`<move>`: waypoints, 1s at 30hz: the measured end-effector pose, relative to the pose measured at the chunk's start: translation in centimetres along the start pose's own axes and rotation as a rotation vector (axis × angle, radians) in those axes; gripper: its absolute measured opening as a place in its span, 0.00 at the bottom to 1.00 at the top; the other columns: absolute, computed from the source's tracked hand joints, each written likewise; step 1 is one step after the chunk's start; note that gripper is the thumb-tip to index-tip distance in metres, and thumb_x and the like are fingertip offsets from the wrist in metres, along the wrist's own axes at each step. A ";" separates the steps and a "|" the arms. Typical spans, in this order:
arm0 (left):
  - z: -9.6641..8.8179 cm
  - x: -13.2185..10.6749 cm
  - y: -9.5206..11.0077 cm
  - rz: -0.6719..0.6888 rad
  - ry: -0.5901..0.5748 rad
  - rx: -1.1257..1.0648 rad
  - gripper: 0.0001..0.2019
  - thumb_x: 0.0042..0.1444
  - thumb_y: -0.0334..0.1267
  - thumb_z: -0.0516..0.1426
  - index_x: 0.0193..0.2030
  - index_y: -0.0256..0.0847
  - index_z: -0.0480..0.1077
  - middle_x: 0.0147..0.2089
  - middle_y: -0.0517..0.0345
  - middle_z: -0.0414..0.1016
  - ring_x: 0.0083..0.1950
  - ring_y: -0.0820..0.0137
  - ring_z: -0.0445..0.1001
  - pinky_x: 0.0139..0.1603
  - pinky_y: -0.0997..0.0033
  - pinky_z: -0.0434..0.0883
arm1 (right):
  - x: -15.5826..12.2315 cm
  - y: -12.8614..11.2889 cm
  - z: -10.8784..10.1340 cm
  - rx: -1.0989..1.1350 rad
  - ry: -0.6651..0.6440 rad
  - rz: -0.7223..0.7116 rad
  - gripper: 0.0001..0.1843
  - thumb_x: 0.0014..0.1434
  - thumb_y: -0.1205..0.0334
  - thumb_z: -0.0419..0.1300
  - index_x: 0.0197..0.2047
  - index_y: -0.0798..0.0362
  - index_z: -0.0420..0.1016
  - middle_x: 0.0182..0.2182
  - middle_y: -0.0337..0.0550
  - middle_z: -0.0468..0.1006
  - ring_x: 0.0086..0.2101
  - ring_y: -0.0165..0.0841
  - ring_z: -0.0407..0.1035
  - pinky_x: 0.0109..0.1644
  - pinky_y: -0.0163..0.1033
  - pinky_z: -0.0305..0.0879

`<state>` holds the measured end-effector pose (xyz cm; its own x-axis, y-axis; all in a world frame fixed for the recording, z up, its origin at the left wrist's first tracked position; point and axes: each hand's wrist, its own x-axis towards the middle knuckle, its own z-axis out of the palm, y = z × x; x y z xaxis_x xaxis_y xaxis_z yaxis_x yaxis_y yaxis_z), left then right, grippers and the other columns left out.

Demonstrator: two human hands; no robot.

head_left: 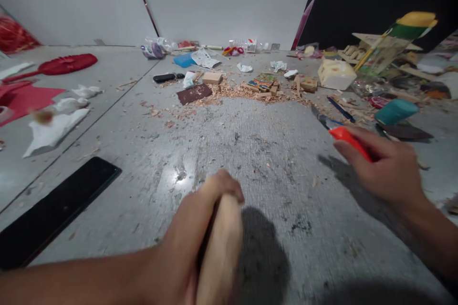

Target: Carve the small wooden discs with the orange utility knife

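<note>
My left hand [195,228] is closed around a pale rounded piece of wood [220,248], held low over the grey floor near the bottom centre. My right hand [384,164] is at the right, fingers wrapped round a knife with a red handle [348,140]; its dark blade [322,118] points up and left, away from the wood. The two hands are apart, with bare scuffed floor [257,152] between them.
A heap of wood shavings [236,93] with small wood blocks and a brown card lies ahead. A black phone [53,209] lies at the left, red paper and tissues farther left. Clutter, a teal cylinder [395,110] and a white block [336,74] fill the right.
</note>
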<state>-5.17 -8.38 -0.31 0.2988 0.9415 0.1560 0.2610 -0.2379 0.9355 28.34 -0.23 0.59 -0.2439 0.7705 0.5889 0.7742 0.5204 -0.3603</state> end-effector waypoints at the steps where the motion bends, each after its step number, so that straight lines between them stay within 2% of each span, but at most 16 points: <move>1: 0.1 0.1 -0.1 0.034 -0.007 -0.011 0.22 0.51 0.38 0.63 0.53 0.50 0.65 0.34 0.62 0.65 0.32 0.65 0.65 0.32 0.63 0.65 | -0.1 0.1 -0.3 -0.003 -0.002 -0.010 0.18 0.79 0.45 0.58 0.55 0.43 0.87 0.40 0.45 0.91 0.38 0.46 0.86 0.35 0.47 0.81; 3: 0.5 0.5 -0.4 0.087 -0.039 -0.037 0.27 0.50 0.36 0.65 0.57 0.52 0.66 0.40 0.61 0.69 0.36 0.65 0.67 0.35 0.64 0.68 | -0.8 -0.9 -0.7 0.008 -0.077 -0.069 0.19 0.77 0.42 0.60 0.59 0.41 0.85 0.40 0.43 0.91 0.34 0.44 0.86 0.37 0.47 0.82; 5: 0.7 1.0 -0.6 0.073 -0.080 -0.091 0.31 0.53 0.36 0.65 0.64 0.54 0.66 0.47 0.59 0.71 0.42 0.63 0.71 0.42 0.61 0.72 | -2.0 -2.6 -0.8 0.058 -0.187 -0.155 0.19 0.78 0.42 0.59 0.63 0.38 0.81 0.40 0.39 0.91 0.31 0.41 0.85 0.40 0.47 0.83; 7: 0.8 1.3 -0.6 0.010 -0.120 -0.174 0.35 0.56 0.36 0.65 0.71 0.58 0.65 0.54 0.56 0.73 0.49 0.59 0.73 0.50 0.56 0.73 | -3.1 -4.2 -0.7 0.146 -0.278 -0.218 0.19 0.79 0.41 0.55 0.64 0.37 0.78 0.42 0.37 0.91 0.33 0.40 0.85 0.41 0.46 0.82; 10: 0.8 1.2 -0.2 -0.114 -0.167 -0.344 0.39 0.60 0.34 0.64 0.76 0.63 0.63 0.65 0.55 0.72 0.61 0.55 0.73 0.62 0.52 0.71 | -3.6 -5.7 0.1 0.261 -0.364 -0.238 0.21 0.81 0.40 0.51 0.61 0.39 0.78 0.44 0.37 0.91 0.38 0.40 0.87 0.41 0.45 0.80; 13: 0.9 1.0 0.1 -0.180 -0.223 -0.488 0.39 0.63 0.33 0.64 0.78 0.65 0.61 0.69 0.56 0.70 0.66 0.56 0.72 0.65 0.53 0.69 | -3.4 -6.2 0.9 0.314 -0.380 -0.252 0.22 0.81 0.39 0.50 0.60 0.40 0.77 0.44 0.37 0.91 0.39 0.38 0.87 0.40 0.43 0.79; 16: 1.2 0.9 0.1 -0.159 -0.278 -0.534 0.38 0.64 0.33 0.65 0.78 0.62 0.62 0.67 0.55 0.70 0.61 0.59 0.72 0.61 0.58 0.70 | -3.2 -6.4 1.4 0.365 -0.390 -0.283 0.21 0.81 0.40 0.53 0.61 0.43 0.77 0.43 0.38 0.91 0.37 0.36 0.87 0.38 0.40 0.77; 20: 1.7 1.1 -0.3 -0.109 -0.300 -0.580 0.34 0.63 0.34 0.67 0.73 0.52 0.63 0.59 0.53 0.72 0.51 0.64 0.73 0.50 0.65 0.71 | -3.5 -6.8 1.8 0.392 -0.385 -0.281 0.20 0.82 0.45 0.54 0.64 0.46 0.76 0.45 0.39 0.90 0.39 0.34 0.86 0.41 0.37 0.78; 25: 1.9 1.5 -0.2 -0.045 -0.180 -0.486 0.39 0.50 0.36 0.78 0.65 0.45 0.66 0.46 0.58 0.75 0.43 0.66 0.70 0.44 0.68 0.67 | -3.9 -7.3 1.7 0.421 -0.345 -0.250 0.15 0.80 0.51 0.56 0.62 0.44 0.78 0.45 0.39 0.90 0.35 0.34 0.85 0.36 0.36 0.77; 30: 1.9 1.7 0.0 -0.033 -0.120 -0.438 0.35 0.52 0.48 0.79 0.60 0.44 0.70 0.40 0.61 0.73 0.39 0.68 0.69 0.40 0.69 0.67 | -4.4 -7.4 1.4 0.385 -0.338 -0.251 0.16 0.80 0.52 0.55 0.64 0.46 0.77 0.46 0.42 0.90 0.38 0.36 0.86 0.40 0.39 0.80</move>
<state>-2.89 -7.25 -0.65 0.4077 0.9064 0.1102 -0.1325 -0.0606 0.9893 22.82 -6.93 -0.32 -0.6155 0.6479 0.4487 0.4151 0.7505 -0.5142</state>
